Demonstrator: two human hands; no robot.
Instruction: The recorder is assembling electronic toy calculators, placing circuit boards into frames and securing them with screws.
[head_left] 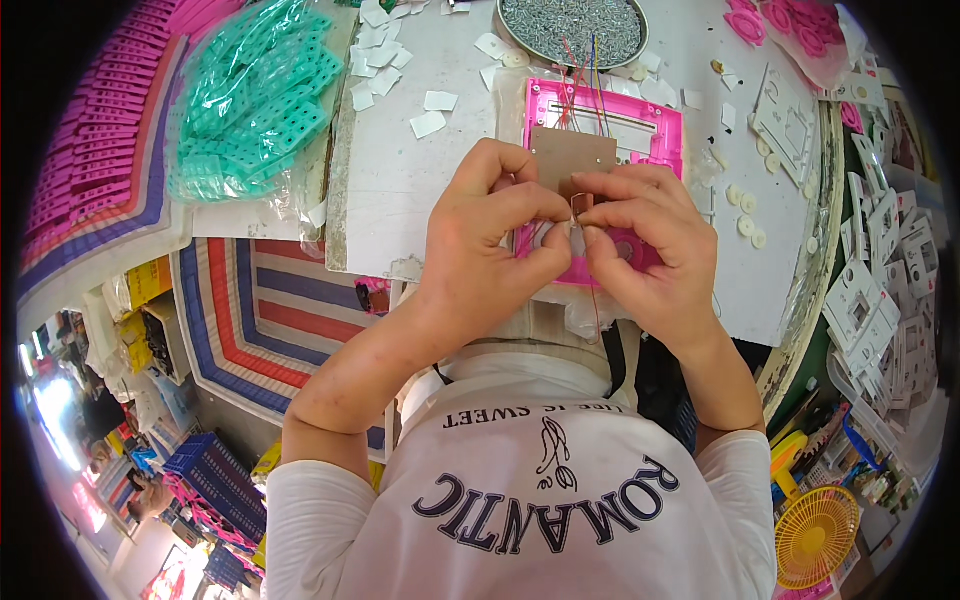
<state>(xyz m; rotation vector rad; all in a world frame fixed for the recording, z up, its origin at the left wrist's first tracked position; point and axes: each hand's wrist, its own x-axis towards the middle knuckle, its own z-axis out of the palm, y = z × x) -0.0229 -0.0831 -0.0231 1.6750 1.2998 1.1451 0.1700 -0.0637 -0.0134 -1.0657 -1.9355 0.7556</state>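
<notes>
A pink plastic casing lies in front of me, with a brown circuit board over its middle. Thin red and dark wires rise from its far side. My left hand and my right hand meet above the casing's near part, both closed in a pinch. Between the fingertips is a small piece, partly pale and partly copper-coloured, too hidden to name. One thin red wire hangs below the fingers. The hands cover much of the casing's near half.
Beyond the casing stands a round metal tray of small screws. White paper pieces are scattered far left, and white round discs lie to the right. A bag of green plastic parts is at left; white panels are piled at right.
</notes>
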